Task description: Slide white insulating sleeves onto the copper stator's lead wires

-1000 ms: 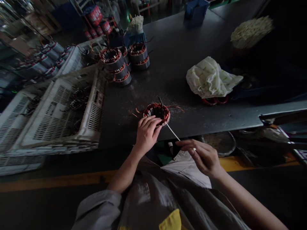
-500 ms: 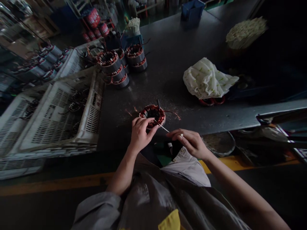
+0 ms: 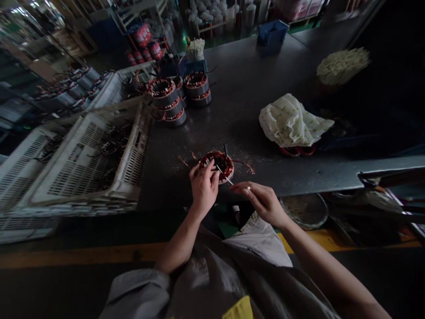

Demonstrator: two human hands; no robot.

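A round motor stator (image 3: 221,162) wound with copper wire lies near the front edge of the dark worktable (image 3: 239,102). My left hand (image 3: 203,188) rests on the stator's near-left rim, fingers pinching at the winding. My right hand (image 3: 262,201) is just right of it, fingers closed on the end of a thin white strip (image 3: 224,175) that slants up into the stator. Loose copper wire ends (image 3: 247,166) trail from the stator's right side.
Stacked wound stators (image 3: 175,95) stand at the table's back left. White slotted plastic crates (image 3: 86,155) holding more parts sit on the left. A crumpled white cloth (image 3: 292,122) lies to the right, a pile of white strips (image 3: 341,64) far right, a blue bin (image 3: 272,33) behind.
My right hand has moved left and closer to the stator, pushing the white strip further in. My left hand has shifted up on the rim.
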